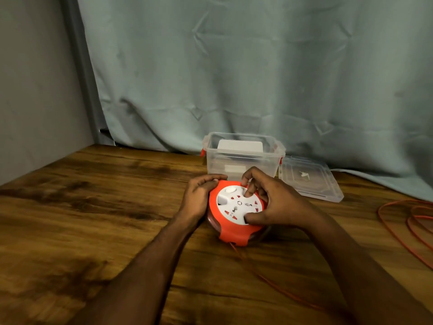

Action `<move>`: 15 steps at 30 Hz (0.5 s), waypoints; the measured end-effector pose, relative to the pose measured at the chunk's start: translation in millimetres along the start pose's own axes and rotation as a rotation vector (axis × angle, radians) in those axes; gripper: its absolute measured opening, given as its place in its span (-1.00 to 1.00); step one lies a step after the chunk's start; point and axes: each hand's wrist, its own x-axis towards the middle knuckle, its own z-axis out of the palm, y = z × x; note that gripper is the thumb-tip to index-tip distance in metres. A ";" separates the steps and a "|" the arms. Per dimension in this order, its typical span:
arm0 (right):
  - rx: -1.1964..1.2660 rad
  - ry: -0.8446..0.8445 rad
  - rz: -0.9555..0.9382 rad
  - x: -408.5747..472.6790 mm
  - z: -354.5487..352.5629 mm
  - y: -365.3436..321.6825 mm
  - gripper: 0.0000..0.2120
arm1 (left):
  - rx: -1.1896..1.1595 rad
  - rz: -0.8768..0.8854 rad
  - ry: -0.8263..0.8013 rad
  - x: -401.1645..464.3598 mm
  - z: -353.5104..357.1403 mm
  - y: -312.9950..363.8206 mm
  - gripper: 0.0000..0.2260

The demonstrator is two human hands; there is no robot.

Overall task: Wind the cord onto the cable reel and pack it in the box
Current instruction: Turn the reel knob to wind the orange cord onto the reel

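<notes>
An orange cable reel (230, 232) with a white socket face lies flat on the wooden table (93, 219). My left hand (201, 195) grips its left rim, fingers curled over the top edge. My right hand (274, 202) sits on the white face, thumb and fingers curled and pressing into it. An orange cord (398, 233) leaves the reel's near side, runs toward me and lies in loose loops at the right. The clear plastic box (243, 158) with orange latches stands open just behind the reel.
The box's clear lid (311, 179) lies flat to its right. Something white sits inside the box. A grey-green curtain (257, 66) hangs behind the table, and a grey wall closes the left side.
</notes>
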 end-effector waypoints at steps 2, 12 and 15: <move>-0.073 0.039 -0.002 -0.8 2.8 -1.2 -0.49 | -0.007 0.001 -0.003 -0.2 0.5 -0.2 -0.74; -0.326 0.178 -0.023 7.0 17.0 -11.7 -0.40 | -0.023 0.001 0.003 1.1 -0.1 -2.4 -0.74; -0.285 0.203 -0.101 3.9 13.7 -12.2 -0.69 | -0.027 0.000 0.000 1.1 -1.3 -3.4 -0.74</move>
